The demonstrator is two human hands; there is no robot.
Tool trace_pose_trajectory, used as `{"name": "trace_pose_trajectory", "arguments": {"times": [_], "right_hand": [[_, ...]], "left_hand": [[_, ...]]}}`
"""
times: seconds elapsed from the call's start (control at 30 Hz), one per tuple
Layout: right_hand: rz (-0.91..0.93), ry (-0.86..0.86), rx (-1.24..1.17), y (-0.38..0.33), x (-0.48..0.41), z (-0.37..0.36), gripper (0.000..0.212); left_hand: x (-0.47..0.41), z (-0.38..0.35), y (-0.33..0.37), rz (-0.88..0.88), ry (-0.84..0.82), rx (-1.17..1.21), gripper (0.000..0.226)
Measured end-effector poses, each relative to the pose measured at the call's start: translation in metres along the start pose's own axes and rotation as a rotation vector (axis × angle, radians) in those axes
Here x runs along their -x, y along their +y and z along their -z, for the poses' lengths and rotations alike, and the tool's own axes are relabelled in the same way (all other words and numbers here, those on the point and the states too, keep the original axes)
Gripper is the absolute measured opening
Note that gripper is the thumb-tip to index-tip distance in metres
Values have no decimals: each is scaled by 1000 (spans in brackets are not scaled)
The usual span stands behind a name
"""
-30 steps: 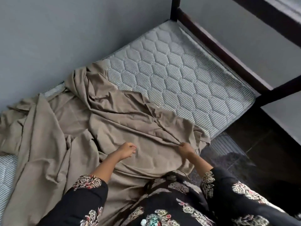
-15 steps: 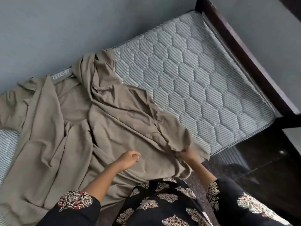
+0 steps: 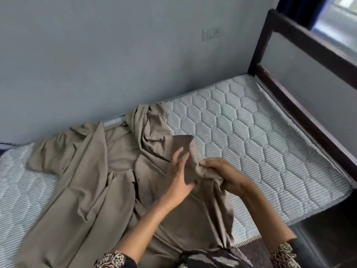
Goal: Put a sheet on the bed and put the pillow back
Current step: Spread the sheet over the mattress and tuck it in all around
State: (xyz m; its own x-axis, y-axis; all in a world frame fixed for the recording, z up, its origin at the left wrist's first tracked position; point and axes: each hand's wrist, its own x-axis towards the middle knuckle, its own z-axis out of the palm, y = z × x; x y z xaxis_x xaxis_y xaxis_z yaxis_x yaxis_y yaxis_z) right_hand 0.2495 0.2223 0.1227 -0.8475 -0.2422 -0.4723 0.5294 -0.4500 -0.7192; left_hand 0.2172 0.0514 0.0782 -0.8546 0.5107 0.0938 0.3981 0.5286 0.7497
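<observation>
A crumpled beige sheet (image 3: pixel 92 182) lies bunched over the left and middle of the grey quilted mattress (image 3: pixel 260 155). A corner of the sheet is lifted above the bed between my hands. My right hand (image 3: pixel 226 175) grips a bunched fold of that corner. My left hand (image 3: pixel 178 178) holds the raised flap, fingers straight up its far side and thumb across the near side. No pillow is in view.
A grey wall (image 3: pixel 116 55) runs along the far side of the bed. A dark wooden bed frame (image 3: pixel 301 105) with a rail stands at the right end. Dark floor (image 3: pixel 328 238) shows at the lower right. My patterned sleeves sit at the bottom edge.
My right hand has lifted the sheet's edge from the near side of the mattress up over the bed. My left hand has risen from the sheet and taken the raised flap. The view tilted upward.
</observation>
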Motion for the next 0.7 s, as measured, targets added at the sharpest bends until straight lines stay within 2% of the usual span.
{"name": "trace_pose_trajectory", "arguments": {"times": [0.07, 0.13, 0.17, 0.23, 0.27, 0.37, 0.43, 0.47, 0.53, 0.57, 0.63, 0.7], "right_hand": [[0, -6, 17, -11, 1, -12, 21], [-10, 40, 89, -12, -1, -19, 20], [5, 86, 98, -11, -3, -21, 17], [85, 180, 119, -6, -4, -24, 12], [138, 212, 175, -4, -3, -23, 12], [220, 248, 538, 3, 4, -24, 52], [243, 230, 753, 8, 4, -30, 67], [276, 217, 860, 11, 3, -34, 64], [348, 219, 972, 12, -2, -37, 30], [364, 237, 935, 12, -3, -37, 13], [348, 291, 772, 7, -1, -39, 14], [341, 305, 649, 1, 4, -43, 20]], "left_hand": [[-9, 19, 7, -114, 124, 7, 80], [-17, 36, 13, -191, 134, 18, 45], [-18, 44, 14, -189, 102, 43, 30], [-14, 58, 15, -84, 28, 126, 16], [-11, 63, 13, -24, -6, 157, 15], [-3, 69, 1, 56, -35, 190, 36], [-1, 71, -3, 79, -34, 237, 39], [0, 71, -2, 93, -53, 268, 35], [1, 73, 1, 87, -96, 317, 39], [1, 74, 1, 85, -111, 348, 44], [2, 76, 0, 85, -114, 410, 45], [3, 75, 0, 113, -121, 456, 34]]}}
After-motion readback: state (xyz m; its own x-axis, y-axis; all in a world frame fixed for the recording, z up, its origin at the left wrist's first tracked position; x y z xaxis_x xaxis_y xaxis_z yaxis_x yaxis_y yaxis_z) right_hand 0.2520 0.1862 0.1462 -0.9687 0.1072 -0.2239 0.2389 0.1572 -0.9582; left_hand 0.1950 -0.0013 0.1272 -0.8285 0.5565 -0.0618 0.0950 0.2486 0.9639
